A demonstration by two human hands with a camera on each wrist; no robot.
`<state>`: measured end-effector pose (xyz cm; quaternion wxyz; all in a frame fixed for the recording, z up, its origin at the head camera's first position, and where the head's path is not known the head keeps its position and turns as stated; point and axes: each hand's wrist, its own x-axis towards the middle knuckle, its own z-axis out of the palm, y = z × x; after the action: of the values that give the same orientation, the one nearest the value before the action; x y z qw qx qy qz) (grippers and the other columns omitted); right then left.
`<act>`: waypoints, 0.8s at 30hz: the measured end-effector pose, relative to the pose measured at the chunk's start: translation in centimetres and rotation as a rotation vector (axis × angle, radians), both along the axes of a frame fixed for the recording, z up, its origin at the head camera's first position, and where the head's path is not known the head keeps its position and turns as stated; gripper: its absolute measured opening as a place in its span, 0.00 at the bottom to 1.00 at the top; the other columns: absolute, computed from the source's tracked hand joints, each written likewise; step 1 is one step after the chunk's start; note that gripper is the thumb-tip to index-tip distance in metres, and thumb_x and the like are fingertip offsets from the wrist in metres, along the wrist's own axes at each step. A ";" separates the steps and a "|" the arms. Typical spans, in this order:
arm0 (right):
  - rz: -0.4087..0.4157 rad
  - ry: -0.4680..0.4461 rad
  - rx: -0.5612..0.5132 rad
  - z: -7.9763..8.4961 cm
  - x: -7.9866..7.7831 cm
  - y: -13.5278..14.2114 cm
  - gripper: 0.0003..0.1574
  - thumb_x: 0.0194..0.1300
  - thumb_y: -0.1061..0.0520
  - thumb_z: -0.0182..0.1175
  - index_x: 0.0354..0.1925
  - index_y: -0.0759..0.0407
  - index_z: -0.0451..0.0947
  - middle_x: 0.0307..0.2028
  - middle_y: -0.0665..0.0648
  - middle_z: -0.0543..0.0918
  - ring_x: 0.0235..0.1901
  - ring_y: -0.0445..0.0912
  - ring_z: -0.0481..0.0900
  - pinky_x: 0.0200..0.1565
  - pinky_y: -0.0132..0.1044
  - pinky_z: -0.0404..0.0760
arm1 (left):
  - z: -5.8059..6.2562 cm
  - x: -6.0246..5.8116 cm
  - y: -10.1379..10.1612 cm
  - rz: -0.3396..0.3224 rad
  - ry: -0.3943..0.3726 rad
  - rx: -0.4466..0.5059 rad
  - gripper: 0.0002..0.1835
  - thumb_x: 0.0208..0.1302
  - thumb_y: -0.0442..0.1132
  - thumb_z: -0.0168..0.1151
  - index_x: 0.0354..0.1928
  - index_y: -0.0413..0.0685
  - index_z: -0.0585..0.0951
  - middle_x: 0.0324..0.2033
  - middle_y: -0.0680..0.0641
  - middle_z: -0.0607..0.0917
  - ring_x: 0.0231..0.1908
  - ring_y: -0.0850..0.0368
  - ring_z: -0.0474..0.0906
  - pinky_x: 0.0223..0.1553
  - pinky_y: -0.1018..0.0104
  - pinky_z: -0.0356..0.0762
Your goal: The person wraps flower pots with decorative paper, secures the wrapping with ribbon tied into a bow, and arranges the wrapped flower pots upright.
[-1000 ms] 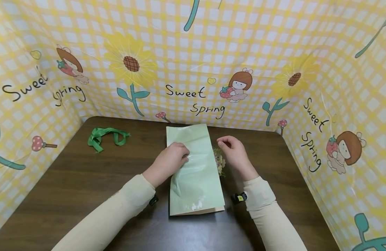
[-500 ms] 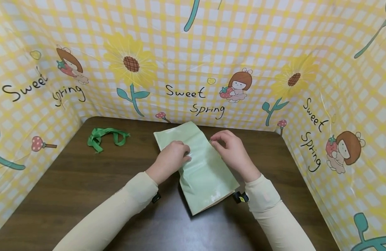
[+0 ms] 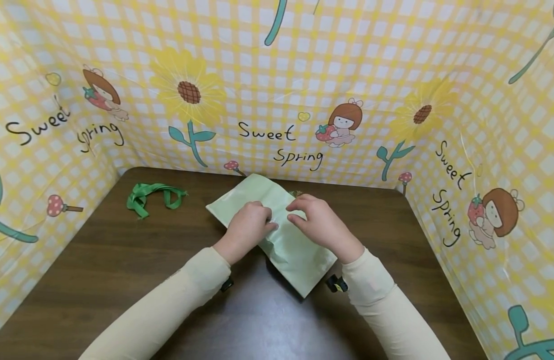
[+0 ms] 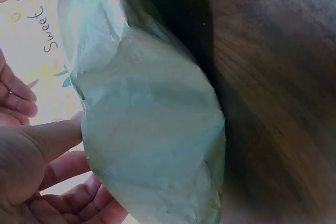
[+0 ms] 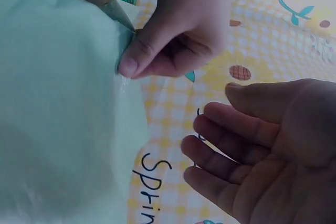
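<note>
A folded sheet of pale green glossy wrapping paper (image 3: 301, 262) lies slantwise at the middle of the table, creased near its centre. My left hand (image 3: 245, 230) pinches that crease between thumb and fingers; the right wrist view shows the same left hand (image 5: 184, 30) gripping the paper edge. Over the paper's right side hovers my right hand (image 3: 324, 225), its fingers loosely bent and nothing held in them. In the right wrist view the right hand (image 5: 268, 145) is apart from the paper. Behind the paper's far edge a bit of small dried flowers (image 3: 296, 193) peeks out, mostly hidden.
A loosely coiled green ribbon (image 3: 153, 196) lies at the back left of the dark wooden table (image 3: 97, 260). Yellow checked cloth (image 3: 268, 85) with printed flowers walls the back and both sides.
The paper has turned, its near end swinging right and its far end left. My left hand keeps its grip. The right hand has moved left, over the paper. The flowers show less.
</note>
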<state>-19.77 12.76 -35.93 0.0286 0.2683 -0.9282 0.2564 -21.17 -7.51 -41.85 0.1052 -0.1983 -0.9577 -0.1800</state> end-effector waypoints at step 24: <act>0.030 0.002 0.043 -5.0 -1.3 -3.6 0.12 0.75 0.62 0.59 0.51 0.59 0.86 0.49 0.57 0.86 0.52 0.51 0.84 0.54 0.44 0.82 | 0.7 0.6 0.5 0.086 -0.100 -0.046 0.16 0.72 0.36 0.61 0.22 0.48 0.82 0.22 0.47 0.77 0.31 0.49 0.77 0.30 0.57 0.79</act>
<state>-21.06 9.15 -40.90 0.0196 0.2831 -0.9293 0.2365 -20.57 -6.99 -41.16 0.0606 -0.1502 -0.9732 -0.1631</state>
